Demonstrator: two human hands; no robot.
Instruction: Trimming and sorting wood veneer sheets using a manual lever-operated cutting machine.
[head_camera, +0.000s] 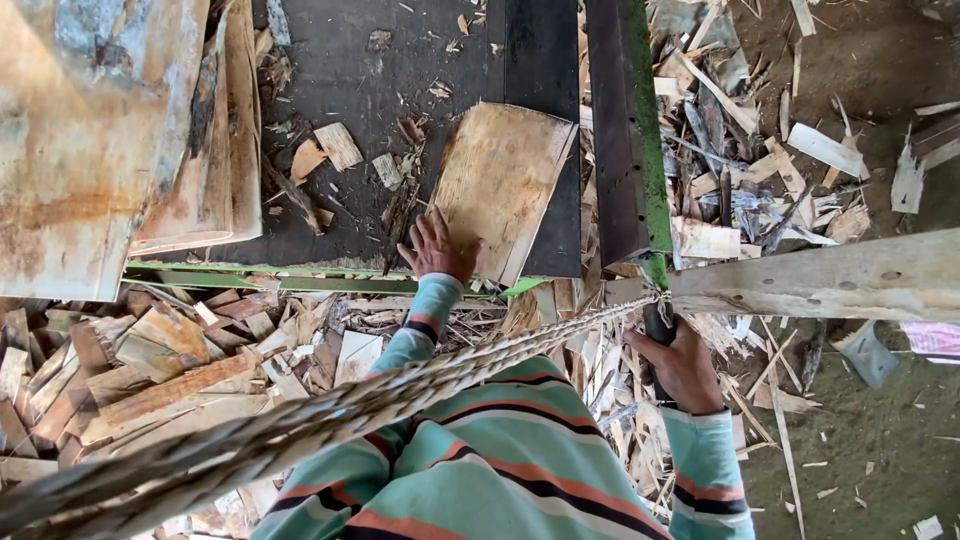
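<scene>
My left hand (437, 246) rests flat, fingers spread, on the near edge of a thin sheet of wood veneer (503, 185) lying on a dark machine table (370, 110). My right hand (683, 365) is closed around a dark handle (657, 325) just below a long wooden beam (820, 280). A thick twisted rope (330, 410) runs from the lower left up to the beam end near that handle. I wear a striped green sleeve on each arm.
A large stained veneer sheet (85, 140) and curled pieces lie at the left of the table. A dark bar with a green edge (625, 130) stands upright right of the sheet. Heaps of veneer scraps (150, 370) cover the ground below and at the upper right (750, 140).
</scene>
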